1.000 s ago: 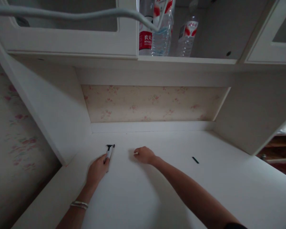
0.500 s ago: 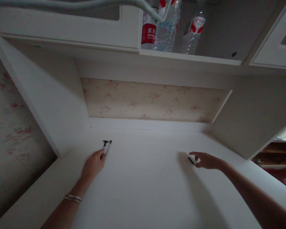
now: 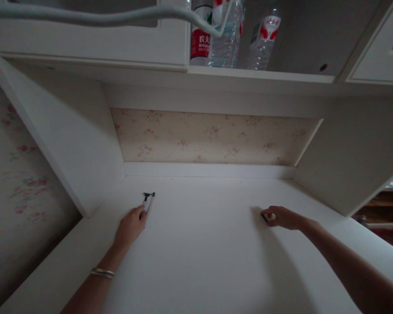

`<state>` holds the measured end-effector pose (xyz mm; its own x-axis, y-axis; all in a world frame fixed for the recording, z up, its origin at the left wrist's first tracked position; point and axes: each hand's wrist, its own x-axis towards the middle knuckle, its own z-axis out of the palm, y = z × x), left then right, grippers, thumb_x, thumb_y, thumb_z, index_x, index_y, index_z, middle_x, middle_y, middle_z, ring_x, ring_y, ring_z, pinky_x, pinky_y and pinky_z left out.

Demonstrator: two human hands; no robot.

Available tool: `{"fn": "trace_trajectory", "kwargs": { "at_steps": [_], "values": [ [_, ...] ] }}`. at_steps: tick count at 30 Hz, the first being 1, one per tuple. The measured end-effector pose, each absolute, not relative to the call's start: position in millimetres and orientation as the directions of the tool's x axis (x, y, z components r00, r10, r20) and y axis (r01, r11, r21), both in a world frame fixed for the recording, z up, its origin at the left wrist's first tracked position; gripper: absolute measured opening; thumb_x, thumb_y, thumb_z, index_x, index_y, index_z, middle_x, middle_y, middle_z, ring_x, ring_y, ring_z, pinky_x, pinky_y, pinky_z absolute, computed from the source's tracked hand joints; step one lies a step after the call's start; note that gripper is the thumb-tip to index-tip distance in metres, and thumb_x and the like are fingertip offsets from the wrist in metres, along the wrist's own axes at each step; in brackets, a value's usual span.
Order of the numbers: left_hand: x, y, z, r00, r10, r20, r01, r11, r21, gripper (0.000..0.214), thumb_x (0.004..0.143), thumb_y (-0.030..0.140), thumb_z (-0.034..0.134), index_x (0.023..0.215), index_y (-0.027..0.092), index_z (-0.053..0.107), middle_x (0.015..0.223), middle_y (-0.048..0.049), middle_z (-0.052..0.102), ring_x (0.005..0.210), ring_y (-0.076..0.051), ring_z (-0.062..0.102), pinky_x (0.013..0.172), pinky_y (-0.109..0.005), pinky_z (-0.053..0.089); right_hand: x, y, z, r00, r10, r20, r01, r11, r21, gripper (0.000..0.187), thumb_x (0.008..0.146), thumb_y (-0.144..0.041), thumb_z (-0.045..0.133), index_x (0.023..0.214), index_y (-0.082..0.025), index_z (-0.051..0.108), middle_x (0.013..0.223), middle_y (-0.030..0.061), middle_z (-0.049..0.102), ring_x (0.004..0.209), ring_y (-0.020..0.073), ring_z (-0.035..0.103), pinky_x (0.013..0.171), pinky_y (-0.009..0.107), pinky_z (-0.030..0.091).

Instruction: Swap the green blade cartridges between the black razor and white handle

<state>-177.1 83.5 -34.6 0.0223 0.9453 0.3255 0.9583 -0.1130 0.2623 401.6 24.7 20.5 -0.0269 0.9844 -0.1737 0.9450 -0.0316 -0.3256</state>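
My left hand (image 3: 131, 224) rests on the white desktop (image 3: 196, 244) at the left, fingers wrapped round a razor-like tool (image 3: 146, 199). This tool has a black T-shaped head and a pale handle; a slim pale stick with a dark tip lies close alongside it, and I cannot tell whether the two are joined. On the right, my right hand (image 3: 283, 216) pinches a small dark flat piece (image 3: 264, 217) between thumb and fingers, at the desktop surface. The fingers cover most of that piece, so its kind is unclear. Two bracelets circle my left wrist.
An open cupboard shelf (image 3: 262, 76) overhead holds several plastic bottles (image 3: 227, 43). A pale cable (image 3: 118, 18) hangs across the top. White side panels (image 3: 68, 144) flank the desk, with floral wallpaper (image 3: 212, 137) behind. Brown shelving (image 3: 376, 213) shows at far right.
My right hand's fingers have closed from a loose spread over the dark piece to a pinch on it. The left hand keeps its hold. The camera view has shifted slightly.
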Motion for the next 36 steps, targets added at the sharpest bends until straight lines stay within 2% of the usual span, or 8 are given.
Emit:
{"fn": "trace_trajectory", "kwargs": {
  "at_steps": [4,7,10,16,20,25,33,36],
  "values": [
    [-177,84,-36,0.002,0.949,0.314,0.953,-0.097,0.286,0.032,0.09,0.027,0.041,0.117,0.019,0.057,0.116,-0.0084,0.064,0.103,-0.02,0.059,0.092,-0.028,0.04,388,23,30,-0.021,0.989,-0.145,0.943,-0.028,-0.33,0.026,0.062,-0.023,0.068,0.088,-0.023,0.073,0.087,0.0059,0.07,0.081,0.0244,0.063,0.073,0.029,0.045],
    [-176,84,-35,-0.016,0.949,0.316,0.949,-0.085,0.302,0.032,0.09,0.027,0.041,0.116,0.018,0.058,0.114,-0.0086,0.064,0.101,-0.02,0.059,0.09,-0.028,0.04,354,30,35,-0.06,0.995,-0.08,0.935,0.028,-0.353,0.02,0.073,-0.029,0.062,0.089,-0.022,0.071,0.088,0.0064,0.069,0.077,0.0219,0.063,0.07,0.028,0.045],
    [-175,84,-34,-0.029,0.947,0.319,0.943,-0.08,0.324,0.033,0.09,0.027,0.041,0.115,0.017,0.059,0.112,-0.0094,0.065,0.1,-0.02,0.06,0.089,-0.027,0.041,294,45,36,-0.14,0.99,-0.004,0.91,0.127,-0.395,0.023,0.082,-0.035,0.054,0.096,-0.023,0.069,0.09,0.0054,0.068,0.071,0.0169,0.061,0.065,0.024,0.044],
    [-179,84,-34,-0.048,0.945,0.324,0.934,-0.073,0.351,0.03,0.089,0.026,0.043,0.112,0.017,0.061,0.111,-0.0089,0.065,0.1,-0.019,0.06,0.089,-0.026,0.041,133,79,23,-0.246,0.963,0.112,0.865,0.27,-0.423,0.03,0.077,-0.037,0.062,0.103,-0.023,0.065,0.099,0.0021,0.067,0.084,0.0164,0.06,0.076,0.023,0.042],
    [-183,88,-35,-0.068,0.938,0.339,0.928,-0.065,0.367,0.027,0.087,0.023,0.046,0.108,0.017,0.063,0.104,-0.0081,0.067,0.094,-0.018,0.062,0.086,-0.025,0.042,44,92,10,-0.217,0.969,0.119,0.877,0.247,-0.412,0.032,0.075,-0.047,0.061,0.093,-0.021,0.069,0.097,0.0061,0.068,0.09,0.0238,0.061,0.08,0.033,0.042],
    [-190,93,-36,-0.08,0.931,0.357,0.917,-0.071,0.392,0.027,0.084,0.019,0.046,0.103,0.016,0.065,0.095,-0.008,0.065,0.085,-0.017,0.063,0.083,-0.024,0.044,-11,106,1,-0.137,0.984,0.115,0.893,0.172,-0.415,0.038,0.073,-0.044,0.059,0.097,-0.017,0.069,0.103,0.0133,0.065,0.1,0.0302,0.057,0.088,0.043,0.037],
    [-191,94,-40,-0.1,0.929,0.357,0.886,-0.08,0.456,0.029,0.082,0.024,0.05,0.105,0.015,0.067,0.097,-0.0072,0.059,0.079,-0.016,0.063,0.08,-0.024,0.047,-18,125,-1,-0.086,0.994,0.067,0.886,0.107,-0.451,0.045,0.073,-0.051,0.06,0.101,-0.016,0.068,0.109,0.0151,0.063,0.105,0.0319,0.055,0.089,0.045,0.035],
    [-190,93,-39,-0.114,0.926,0.36,0.889,-0.066,0.453,0.029,0.082,0.023,0.05,0.104,0.016,0.067,0.1,-0.0073,0.058,0.079,-0.016,0.062,0.079,-0.025,0.047,-8,121,-1,-0.086,0.993,0.079,0.859,0.114,-0.5,0.053,0.072,-0.056,0.06,0.108,-0.018,0.066,0.113,0.0136,0.062,0.105,0.0306,0.056,0.088,0.041,0.038]
  ]
}}
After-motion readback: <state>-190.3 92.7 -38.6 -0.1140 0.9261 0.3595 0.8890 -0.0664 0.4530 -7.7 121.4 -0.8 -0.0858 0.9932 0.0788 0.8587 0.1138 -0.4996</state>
